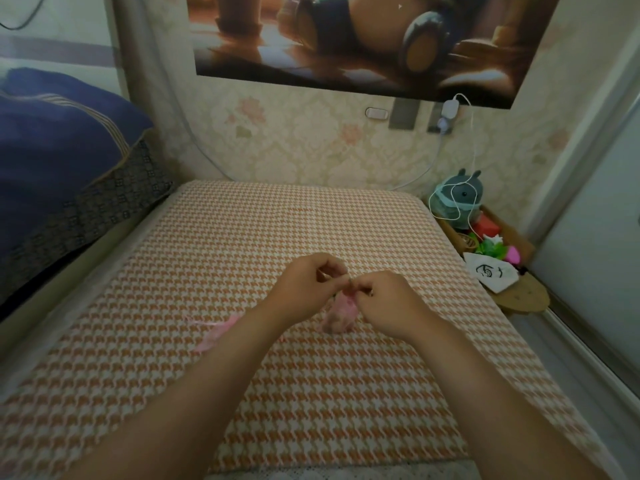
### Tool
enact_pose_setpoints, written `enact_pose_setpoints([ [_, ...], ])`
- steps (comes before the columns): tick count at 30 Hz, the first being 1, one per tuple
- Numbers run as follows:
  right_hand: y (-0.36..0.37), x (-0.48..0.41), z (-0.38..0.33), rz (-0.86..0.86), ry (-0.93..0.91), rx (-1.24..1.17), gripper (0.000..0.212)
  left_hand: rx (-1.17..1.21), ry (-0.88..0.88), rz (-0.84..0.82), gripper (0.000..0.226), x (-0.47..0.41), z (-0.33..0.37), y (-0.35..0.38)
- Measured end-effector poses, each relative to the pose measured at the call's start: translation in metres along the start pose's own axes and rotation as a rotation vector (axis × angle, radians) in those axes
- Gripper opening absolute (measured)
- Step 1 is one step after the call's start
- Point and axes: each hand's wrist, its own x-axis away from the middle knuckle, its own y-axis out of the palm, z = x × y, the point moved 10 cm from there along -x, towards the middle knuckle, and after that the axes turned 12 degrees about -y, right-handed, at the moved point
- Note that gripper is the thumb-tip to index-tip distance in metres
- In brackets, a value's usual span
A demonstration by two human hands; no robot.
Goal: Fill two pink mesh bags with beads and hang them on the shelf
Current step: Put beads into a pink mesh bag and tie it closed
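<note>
A small pink mesh bag [340, 315], bulging with something inside, hangs between my hands just above the orange-and-white houndstooth cloth [242, 237]. My left hand [308, 285] and my right hand [388, 303] both pinch its top, fingertips nearly touching. The bag's mouth is hidden by my fingers. A second pink mesh bag [216, 332] lies flat on the cloth to the left, partly covered by my left forearm. No loose beads show.
A blue pillow [59, 143] sits on a dark patterned cushion at the left. At the right, a low wooden shelf [523, 296] holds a grey plush toy [459, 199], a white drawn-on pouch [493, 271] and small colourful items. A charger cable hangs from the wall.
</note>
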Motion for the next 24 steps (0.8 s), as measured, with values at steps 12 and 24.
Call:
enact_pose_setpoints([
  [12,-0.009,0.005,-0.002,-0.007,0.005,-0.001,0.029,-0.333,0.047,0.0,0.01,0.007,0.01,0.012],
  [24,-0.002,0.001,0.0,0.086,0.074,-0.39,0.024,-0.373,-0.11,0.083,0.032,0.011,0.005,-0.027],
])
